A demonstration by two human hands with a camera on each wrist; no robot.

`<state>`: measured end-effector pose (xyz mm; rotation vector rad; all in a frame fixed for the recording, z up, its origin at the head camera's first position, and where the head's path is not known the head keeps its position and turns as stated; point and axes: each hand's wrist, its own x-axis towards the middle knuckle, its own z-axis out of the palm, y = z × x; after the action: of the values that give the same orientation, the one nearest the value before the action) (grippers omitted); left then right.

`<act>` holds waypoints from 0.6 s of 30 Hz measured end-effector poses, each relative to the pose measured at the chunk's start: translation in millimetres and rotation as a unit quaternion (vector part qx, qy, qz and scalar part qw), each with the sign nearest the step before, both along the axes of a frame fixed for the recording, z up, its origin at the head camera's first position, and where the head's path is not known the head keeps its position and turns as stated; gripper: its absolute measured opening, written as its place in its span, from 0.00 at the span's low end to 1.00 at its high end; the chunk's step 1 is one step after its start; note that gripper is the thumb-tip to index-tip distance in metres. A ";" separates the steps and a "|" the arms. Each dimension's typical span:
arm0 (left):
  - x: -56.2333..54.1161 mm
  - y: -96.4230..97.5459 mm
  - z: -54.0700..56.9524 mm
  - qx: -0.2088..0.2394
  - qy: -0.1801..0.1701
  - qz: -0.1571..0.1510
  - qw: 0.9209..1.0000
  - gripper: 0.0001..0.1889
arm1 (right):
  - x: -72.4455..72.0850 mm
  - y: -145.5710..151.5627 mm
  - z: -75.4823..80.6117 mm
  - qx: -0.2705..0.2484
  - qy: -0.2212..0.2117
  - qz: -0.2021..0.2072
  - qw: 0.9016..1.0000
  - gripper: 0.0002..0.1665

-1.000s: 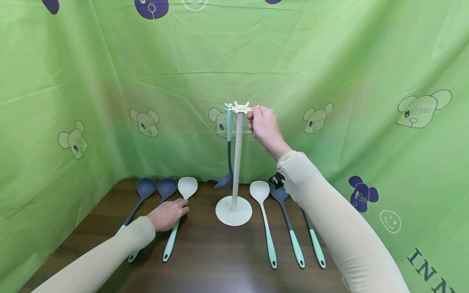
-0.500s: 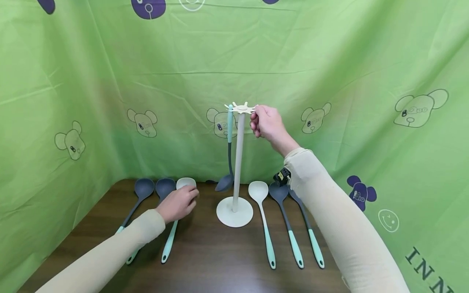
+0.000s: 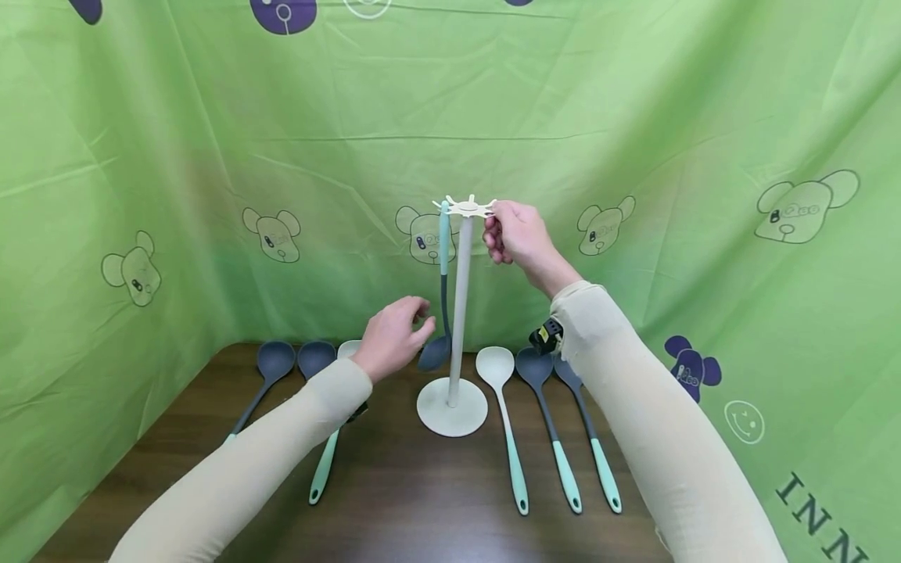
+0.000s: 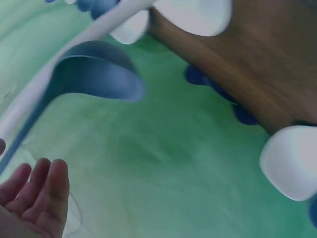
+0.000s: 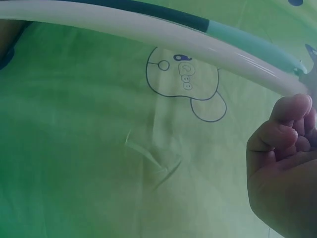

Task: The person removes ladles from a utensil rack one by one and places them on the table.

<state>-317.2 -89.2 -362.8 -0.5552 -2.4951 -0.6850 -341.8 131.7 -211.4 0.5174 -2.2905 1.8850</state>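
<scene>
A white utensil stand (image 3: 461,305) with a hooked top (image 3: 470,206) stands mid-table. From one hook hangs a ladle (image 3: 444,244) with a mint handle and dark bowl. My right hand (image 3: 522,238) pinches a hook on the stand's right side; its curled fingers (image 5: 282,136) show in the right wrist view beside the pole. Just left of the hanging ladle is my left hand (image 3: 393,338), its fingers extended and thumb apart. In the left wrist view, the ladle's dark bowl (image 4: 101,69) appears beyond the fingers (image 4: 57,186), and the palm holds nothing.
Left of the stand lie two dark-headed utensils (image 3: 275,361) and a white-headed one (image 3: 324,469), partly behind my left arm. On the right lie a white-headed spoon (image 3: 496,366) and two dark-headed ones (image 3: 535,371). A green patterned cloth (image 3: 352,172) hangs behind the table.
My left hand has risen and moved right, from over the left white-headed utensil to beside the hanging ladle. My right hand stays on the stand's top, shifted slightly right in view.
</scene>
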 end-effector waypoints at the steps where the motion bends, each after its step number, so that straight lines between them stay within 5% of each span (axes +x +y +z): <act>1: -1.2 4.9 3.3 0.006 -0.004 0.006 1.000 0.16 | 0.0 0.3 -0.5 0.002 -0.001 -0.002 1.000 0.19; 7: -9.2 26.1 17.2 0.052 -0.021 0.041 0.998 0.18 | -0.5 -0.3 -3.3 0.004 0.002 -0.003 1.000 0.21; 18: -16.8 36.8 28.3 0.061 -0.001 0.033 0.998 0.08 | -0.4 -0.4 -1.8 0.003 -0.003 -0.008 1.000 0.20</act>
<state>-334.0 -52.4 -334.6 -0.4251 -2.4420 -0.8044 -342.2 131.3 -213.2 0.4921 -2.2983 1.8756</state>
